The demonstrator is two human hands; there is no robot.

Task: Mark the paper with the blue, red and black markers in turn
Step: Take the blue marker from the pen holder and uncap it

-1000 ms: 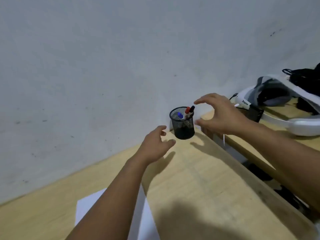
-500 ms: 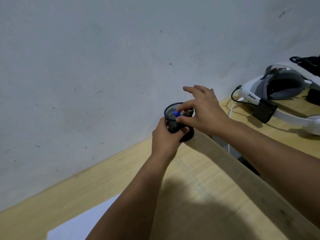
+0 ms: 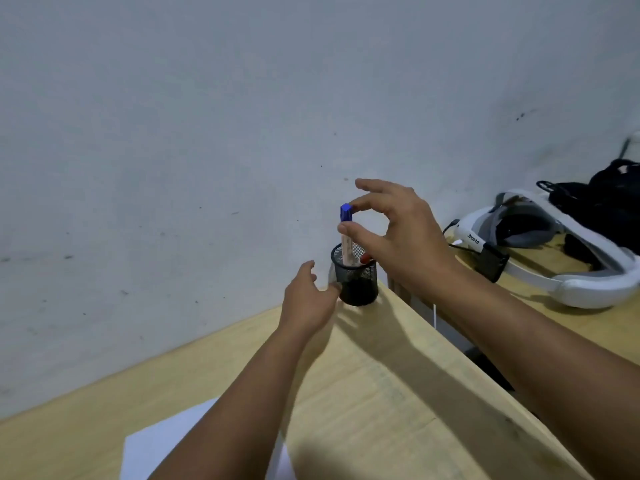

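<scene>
Grey plaster wall [image 3: 207,133] fills the far side of the view, flecked with small dark marks. Below it, a pale wooden surface [image 3: 381,393] runs from the near left up to a far corner. A second wooden surface [image 3: 588,327] stands to the right across a narrow gap, carrying a white headset [image 3: 571,271] with a grey pad and, farther right, a black bag [image 3: 609,199].

White paper [image 3: 162,448] lies at the near left edge of the first surface, partly under the left forearm.

At the far corner a black mesh cup [image 3: 356,278] stands upright near the wall. Inside it the red tip of a red marker [image 3: 364,259] shows just above the rim on the right side; any black marker cannot be made out against the dark mesh.

The right hand [image 3: 398,237] is above the cup, its thumb and forefinger pinched on the blue marker [image 3: 346,233] close under the blue cap. That marker is upright, its pale barrel raised mostly clear of the rim with its lower end still inside the cup.

The left hand [image 3: 308,299] sits just left of the cup, fingers loosely spread and holding nothing, its thumb touching the cup's lower wall.
</scene>
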